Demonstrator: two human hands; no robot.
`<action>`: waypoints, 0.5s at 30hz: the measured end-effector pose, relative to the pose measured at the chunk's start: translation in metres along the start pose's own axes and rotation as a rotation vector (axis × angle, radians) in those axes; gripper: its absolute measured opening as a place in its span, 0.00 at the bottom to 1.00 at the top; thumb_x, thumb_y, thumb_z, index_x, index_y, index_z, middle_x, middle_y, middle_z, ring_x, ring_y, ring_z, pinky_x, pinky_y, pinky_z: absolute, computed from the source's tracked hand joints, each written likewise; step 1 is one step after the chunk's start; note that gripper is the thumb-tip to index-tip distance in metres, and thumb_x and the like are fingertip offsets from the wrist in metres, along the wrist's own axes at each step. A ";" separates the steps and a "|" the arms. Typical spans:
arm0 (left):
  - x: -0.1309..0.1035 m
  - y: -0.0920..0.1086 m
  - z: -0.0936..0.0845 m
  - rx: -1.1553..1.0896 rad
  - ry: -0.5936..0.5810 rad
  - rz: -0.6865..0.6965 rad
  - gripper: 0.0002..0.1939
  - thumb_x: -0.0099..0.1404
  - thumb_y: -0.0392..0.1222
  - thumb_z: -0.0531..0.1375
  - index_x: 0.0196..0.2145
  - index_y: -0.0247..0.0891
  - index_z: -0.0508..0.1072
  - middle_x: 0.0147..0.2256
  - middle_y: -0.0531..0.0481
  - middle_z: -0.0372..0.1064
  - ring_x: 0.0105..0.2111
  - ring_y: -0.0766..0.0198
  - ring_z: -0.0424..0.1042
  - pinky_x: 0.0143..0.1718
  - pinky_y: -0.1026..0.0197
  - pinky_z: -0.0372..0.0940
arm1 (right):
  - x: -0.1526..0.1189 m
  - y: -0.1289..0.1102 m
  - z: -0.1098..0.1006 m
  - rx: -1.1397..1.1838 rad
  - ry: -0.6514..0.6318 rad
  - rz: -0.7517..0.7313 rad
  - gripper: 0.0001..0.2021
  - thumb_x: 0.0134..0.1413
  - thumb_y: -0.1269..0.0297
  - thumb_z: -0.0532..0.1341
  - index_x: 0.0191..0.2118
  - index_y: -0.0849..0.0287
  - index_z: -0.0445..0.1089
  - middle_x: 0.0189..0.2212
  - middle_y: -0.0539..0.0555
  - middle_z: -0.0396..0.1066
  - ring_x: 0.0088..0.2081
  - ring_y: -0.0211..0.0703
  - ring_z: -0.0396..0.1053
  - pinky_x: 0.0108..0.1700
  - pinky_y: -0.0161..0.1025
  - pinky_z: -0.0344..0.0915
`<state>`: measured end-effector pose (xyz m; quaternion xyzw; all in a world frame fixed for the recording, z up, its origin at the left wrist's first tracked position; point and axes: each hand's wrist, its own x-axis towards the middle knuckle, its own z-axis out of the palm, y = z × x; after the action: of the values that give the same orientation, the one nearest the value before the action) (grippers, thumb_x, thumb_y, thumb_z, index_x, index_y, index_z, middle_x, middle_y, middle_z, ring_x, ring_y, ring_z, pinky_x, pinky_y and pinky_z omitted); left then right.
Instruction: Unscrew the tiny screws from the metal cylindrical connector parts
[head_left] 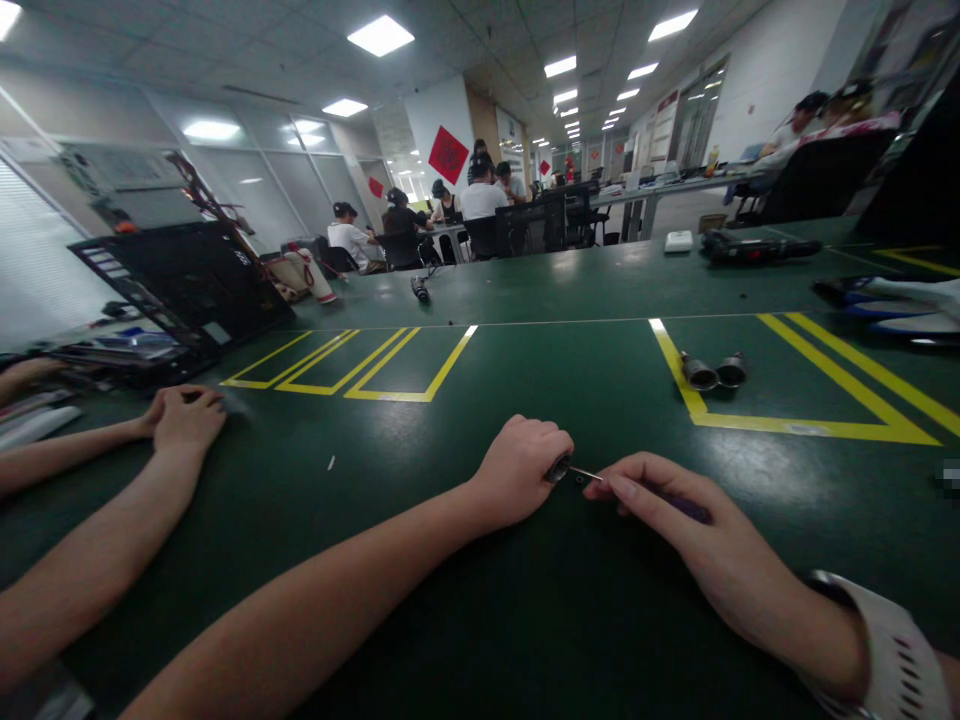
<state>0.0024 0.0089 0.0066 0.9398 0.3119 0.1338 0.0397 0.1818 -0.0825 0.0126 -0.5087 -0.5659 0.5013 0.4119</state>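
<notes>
My left hand (521, 468) is closed around a dark metal cylindrical part (559, 468), whose round open end faces right. Most of that part is hidden by my fingers. In my right hand (667, 500) is a screwdriver (688, 507) with a dark purple handle, gripped between thumb and fingers. Its thin shaft points left, and the tip reaches the part's open end; how far inside it goes I cannot tell. Just below the shaft, a tiny dark ring-like piece (580, 480) appears on the green table (420, 560).
Two similar metal parts (700, 374) stand inside a yellow-taped area at right; another metal part (420, 290) lies farther back. A co-worker's hands (187, 415) rest at left. A white box (678, 242), a black tool (757, 248) and a small white scrap (331, 463) are on the table.
</notes>
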 end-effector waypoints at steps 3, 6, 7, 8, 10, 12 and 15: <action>0.000 0.002 -0.001 0.034 -0.004 0.010 0.04 0.57 0.30 0.53 0.30 0.37 0.65 0.28 0.52 0.66 0.30 0.64 0.64 0.32 0.61 0.53 | -0.001 -0.003 0.001 -0.068 0.018 -0.002 0.13 0.56 0.52 0.55 0.34 0.54 0.71 0.34 0.51 0.73 0.39 0.45 0.69 0.41 0.41 0.62; 0.000 0.003 -0.002 0.043 -0.007 0.017 0.05 0.57 0.30 0.53 0.30 0.37 0.65 0.28 0.52 0.66 0.31 0.64 0.63 0.32 0.61 0.52 | -0.003 -0.005 -0.001 -0.103 0.039 -0.004 0.14 0.56 0.51 0.54 0.33 0.54 0.71 0.33 0.51 0.73 0.38 0.45 0.69 0.40 0.42 0.62; 0.000 0.003 -0.002 0.044 -0.008 0.016 0.05 0.57 0.30 0.53 0.30 0.37 0.65 0.28 0.52 0.66 0.31 0.64 0.63 0.32 0.61 0.52 | -0.003 -0.005 -0.001 -0.106 0.049 -0.005 0.14 0.56 0.51 0.54 0.33 0.54 0.71 0.33 0.51 0.73 0.38 0.46 0.69 0.40 0.42 0.62; 0.000 0.003 -0.001 0.043 -0.008 0.012 0.05 0.57 0.30 0.53 0.30 0.37 0.65 0.28 0.52 0.66 0.31 0.64 0.63 0.33 0.61 0.53 | -0.004 -0.004 -0.001 -0.107 0.061 -0.004 0.14 0.56 0.51 0.54 0.33 0.54 0.71 0.33 0.51 0.72 0.38 0.46 0.68 0.40 0.42 0.62; 0.000 0.003 -0.001 0.041 -0.003 0.007 0.04 0.57 0.30 0.53 0.30 0.37 0.65 0.29 0.52 0.66 0.31 0.64 0.64 0.33 0.61 0.53 | -0.005 -0.003 -0.002 -0.103 0.083 -0.006 0.15 0.55 0.50 0.54 0.32 0.54 0.71 0.33 0.51 0.72 0.38 0.46 0.68 0.40 0.43 0.62; -0.001 0.002 0.000 0.036 0.005 0.007 0.04 0.57 0.31 0.54 0.30 0.37 0.65 0.29 0.52 0.66 0.31 0.64 0.64 0.33 0.61 0.53 | -0.005 -0.002 -0.002 -0.092 0.099 -0.013 0.15 0.55 0.50 0.54 0.31 0.54 0.71 0.32 0.51 0.72 0.38 0.47 0.68 0.40 0.43 0.61; 0.000 0.001 0.001 0.016 0.004 0.001 0.03 0.57 0.31 0.54 0.30 0.37 0.65 0.29 0.53 0.66 0.30 0.64 0.64 0.32 0.61 0.53 | -0.004 -0.001 -0.002 -0.068 0.120 -0.012 0.15 0.54 0.50 0.55 0.31 0.55 0.71 0.31 0.51 0.72 0.37 0.47 0.68 0.40 0.44 0.61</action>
<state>0.0028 0.0078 0.0059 0.9400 0.3123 0.1335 0.0316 0.1841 -0.0863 0.0140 -0.5481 -0.5600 0.4478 0.4306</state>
